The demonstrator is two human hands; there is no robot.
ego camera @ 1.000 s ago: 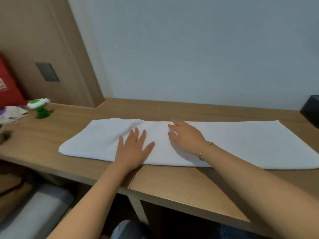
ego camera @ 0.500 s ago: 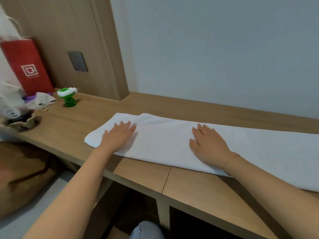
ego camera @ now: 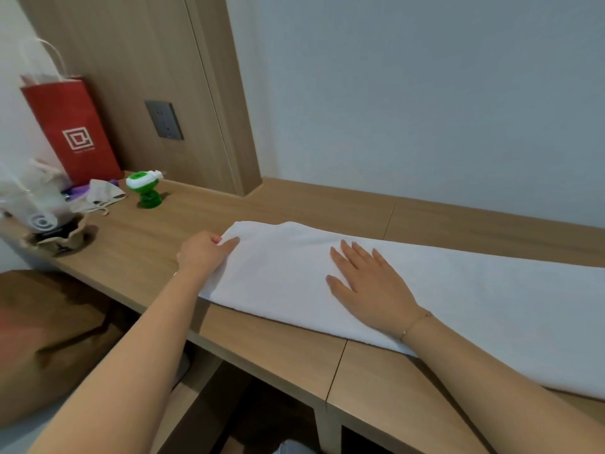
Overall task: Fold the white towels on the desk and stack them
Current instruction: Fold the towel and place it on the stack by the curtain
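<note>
Left hand (ego camera: 203,253) pinches towel (ego camera: 458,290) end; right hand (ego camera: 366,286) flat.

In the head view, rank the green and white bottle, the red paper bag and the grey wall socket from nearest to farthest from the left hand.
From the left hand, at the towel's left end:
1. Green and white bottle, on the desk just beyond and left of the hand.
2. Grey wall socket, up on the wood panel behind the bottle.
3. Red paper bag, standing at the desk's far left.
</note>
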